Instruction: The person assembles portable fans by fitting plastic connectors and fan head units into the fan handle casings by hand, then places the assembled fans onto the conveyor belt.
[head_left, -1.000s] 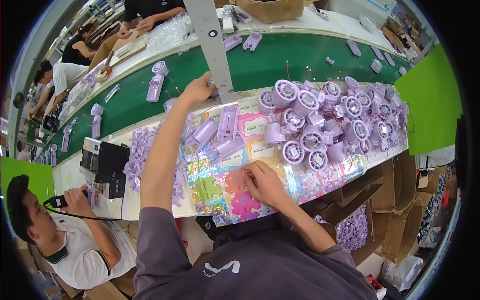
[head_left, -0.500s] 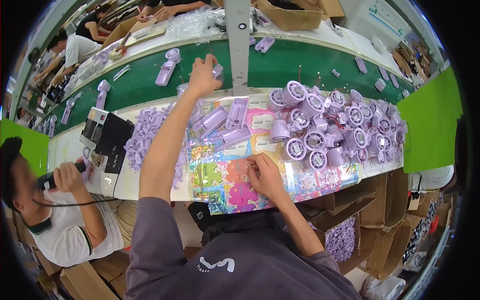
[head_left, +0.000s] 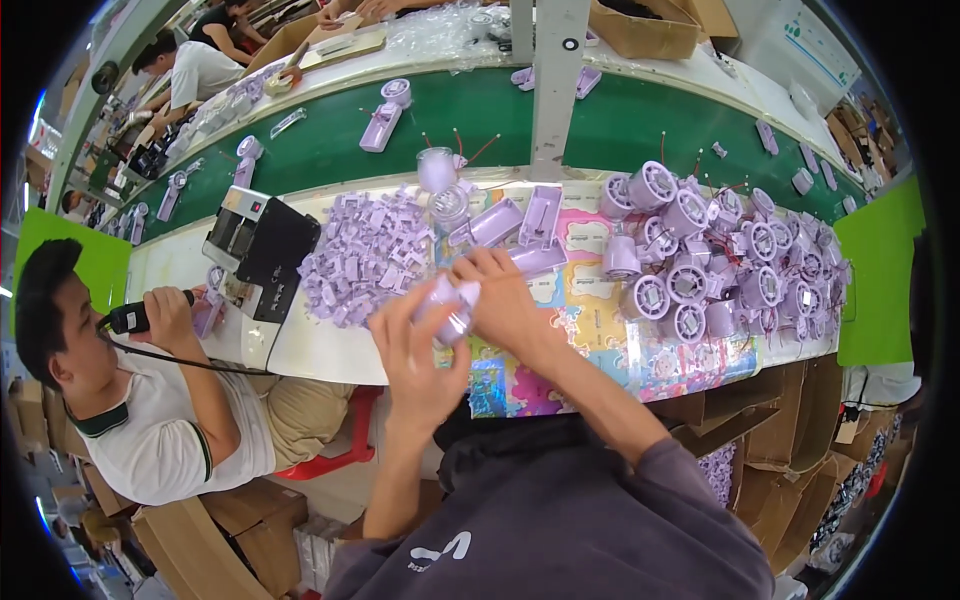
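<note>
My left hand (head_left: 415, 365) is closed around a light purple round fan housing (head_left: 455, 322), held up over the front of the table. Just right of it is my right hand (head_left: 500, 308), back upward, its fingers curled and their tips hidden; what they hold, if anything, I cannot make out. Small purple plastic parts (head_left: 365, 250) lie heaped left of and beyond my hands. Behind them, several purple handle shells (head_left: 542, 215) rest on the colourful printed sheet (head_left: 590, 285). Clear-walled purple round housings (head_left: 436, 170) stand at the belt's near edge.
A big pile of purple fan heads with red wires (head_left: 690, 285) covers the right side. A black-and-white machine (head_left: 270, 255) stands left. The green belt (head_left: 480, 105) carries purple fan bodies beyond a metal post (head_left: 556, 90). A seated person (head_left: 165, 400) holds a dark corded tool at left.
My left hand has come back from the green belt to the table front, holding the housing. My right hand has moved up and left beside it. The whole view has shifted.
</note>
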